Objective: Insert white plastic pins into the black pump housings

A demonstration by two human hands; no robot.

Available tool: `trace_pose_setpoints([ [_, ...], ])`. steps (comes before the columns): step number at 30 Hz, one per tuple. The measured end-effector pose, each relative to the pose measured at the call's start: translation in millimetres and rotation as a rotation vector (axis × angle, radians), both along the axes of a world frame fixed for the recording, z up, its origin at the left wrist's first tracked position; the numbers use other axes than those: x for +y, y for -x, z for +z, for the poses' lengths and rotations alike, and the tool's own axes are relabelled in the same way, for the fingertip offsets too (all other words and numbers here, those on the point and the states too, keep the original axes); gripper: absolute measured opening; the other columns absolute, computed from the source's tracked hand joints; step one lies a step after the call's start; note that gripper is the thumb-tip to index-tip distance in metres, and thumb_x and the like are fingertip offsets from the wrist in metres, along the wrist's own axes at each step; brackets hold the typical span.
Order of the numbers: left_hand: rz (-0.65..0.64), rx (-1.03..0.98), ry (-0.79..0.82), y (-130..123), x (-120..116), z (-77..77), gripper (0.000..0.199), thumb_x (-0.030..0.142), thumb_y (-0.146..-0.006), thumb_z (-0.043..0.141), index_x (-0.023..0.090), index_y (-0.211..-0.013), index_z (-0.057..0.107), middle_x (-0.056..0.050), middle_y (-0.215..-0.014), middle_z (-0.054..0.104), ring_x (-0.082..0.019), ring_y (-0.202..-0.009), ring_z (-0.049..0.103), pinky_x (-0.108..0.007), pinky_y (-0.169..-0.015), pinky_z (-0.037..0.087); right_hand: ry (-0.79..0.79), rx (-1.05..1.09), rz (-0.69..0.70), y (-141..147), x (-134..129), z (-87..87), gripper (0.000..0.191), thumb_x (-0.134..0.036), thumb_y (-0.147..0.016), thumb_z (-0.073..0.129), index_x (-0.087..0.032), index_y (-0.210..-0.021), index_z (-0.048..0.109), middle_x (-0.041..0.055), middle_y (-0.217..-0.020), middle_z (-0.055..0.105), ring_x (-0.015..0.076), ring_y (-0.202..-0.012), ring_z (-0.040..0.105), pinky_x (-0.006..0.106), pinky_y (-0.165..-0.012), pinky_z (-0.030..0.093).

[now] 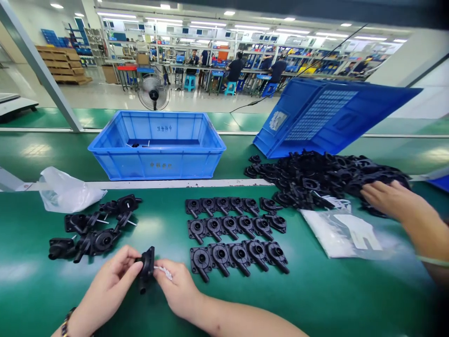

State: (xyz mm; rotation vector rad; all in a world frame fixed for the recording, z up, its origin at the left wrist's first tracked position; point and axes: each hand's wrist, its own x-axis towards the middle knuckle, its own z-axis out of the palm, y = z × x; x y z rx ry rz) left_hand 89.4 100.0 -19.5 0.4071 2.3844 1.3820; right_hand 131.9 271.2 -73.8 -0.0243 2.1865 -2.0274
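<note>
My left hand [114, 276] pinches a black plastic pump housing [148, 262] and keeps it on edge, its spout pointing down. Against the flat side of the housing, my right hand [180, 285] is closed on several thin white pins [164, 271], one reaching toward the part. Left of my hands lies a loose group of black housings [103, 239], some with white pins sticking out. On the right, more housings [220, 252] sit face up in three rows on the green table [157, 210].
A blue bin [161, 164] with a few parts stands behind. Another person's hand [393, 196] touches a heap of black parts [315, 175] by a tipped blue crate [315, 117]. Plastic bags lie left [68, 192] and right [336, 234]. A fan [153, 91] stands beyond.
</note>
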Motion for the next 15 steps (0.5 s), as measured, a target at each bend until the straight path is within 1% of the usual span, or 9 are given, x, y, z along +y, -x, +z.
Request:
trace_pose_setpoints([
  [2,0.02,0.303,0.133,-5,-6,17.6,0.017,0.039,-0.085,0.05,0.023,-0.089,0.051,0.0,-0.066,0.054,-0.014,-0.057,0.051,-0.023,-0.053,0.04,0.03,-0.037,-0.018,0,0,0.4,0.024,-0.03,-0.084,0.048,-0.015,-0.09,0.066,-0.0012,-0.062,0.051,0.0094,-0.055,0.042,0.02,-0.051,0.035],
  [4,0.05,0.614,0.232,-6,-11,32.6,0.014,0.035,-0.082,0.052,0.024,-0.091,0.05,0.002,-0.06,0.05,-0.012,-0.048,0.046,-0.023,-0.047,0.036,0.032,-0.069,-0.021,-2,0,0.8,0.025,-0.032,-0.084,0.049,-0.015,-0.089,0.067,-0.0017,-0.059,0.05,0.0092,-0.053,0.042,0.02,-0.05,0.034],
  [6,0.068,0.86,0.309,0,-12,39.4,0.012,0.032,-0.081,0.052,0.024,-0.09,0.05,0.002,-0.06,0.051,-0.013,-0.046,0.045,-0.025,-0.048,0.036,0.012,-0.059,-0.005,-4,0,1.2,0.025,-0.032,-0.083,0.049,-0.015,-0.087,0.067,-0.0014,-0.059,0.052,0.0096,-0.053,0.044,0.02,-0.05,0.036],
  [7,0.048,0.935,0.358,4,-10,38.5,0.011,0.031,-0.081,0.052,0.023,-0.089,0.05,0.001,-0.062,0.053,-0.014,-0.048,0.047,-0.026,-0.051,0.037,-0.002,-0.037,0.004,-5,0,1.5,0.024,-0.031,-0.083,0.049,-0.016,-0.087,0.068,-0.0008,-0.061,0.054,0.01,-0.055,0.046,0.02,-0.052,0.037],
  [9,-0.051,0.978,0.486,17,-6,28.8,0.008,0.029,-0.081,0.049,0.022,-0.084,0.05,0.0,-0.064,0.055,-0.016,-0.053,0.051,-0.028,-0.054,0.037,-0.034,0.018,0.03,-7,0,1.8,0.024,-0.029,-0.083,0.049,-0.017,-0.088,0.069,0.0005,-0.067,0.06,0.011,-0.06,0.051,0.021,-0.057,0.041],
  [11,-0.17,0.906,0.61,29,-2,13.9,0.009,0.027,-0.083,0.043,0.021,-0.079,0.049,0.0,-0.064,0.054,-0.017,-0.055,0.053,-0.028,-0.055,0.037,-0.064,0.062,0.053,-8,-1,1.5,0.024,-0.028,-0.083,0.048,-0.018,-0.09,0.069,0.0009,-0.071,0.064,0.0118,-0.062,0.054,0.021,-0.06,0.043],
  [13,-0.216,0.801,0.69,39,-1,1.2,0.013,0.026,-0.086,0.038,0.021,-0.08,0.048,0.0,-0.067,0.055,-0.017,-0.057,0.054,-0.028,-0.056,0.037,-0.085,0.085,0.064,-9,-1,0.6,0.024,-0.027,-0.083,0.048,-0.019,-0.09,0.07,0.0011,-0.073,0.065,0.0124,-0.064,0.056,0.021,-0.062,0.044],
  [15,-0.222,0.735,0.728,43,-1,-5.1,0.014,0.026,-0.088,0.035,0.02,-0.084,0.047,-0.001,-0.072,0.057,-0.017,-0.06,0.055,-0.028,-0.057,0.038,-0.089,0.086,0.066,-9,-1,-0.7,0.024,-0.027,-0.083,0.048,-0.018,-0.091,0.07,0.0016,-0.074,0.066,0.0129,-0.066,0.057,0.021,-0.063,0.044],
])
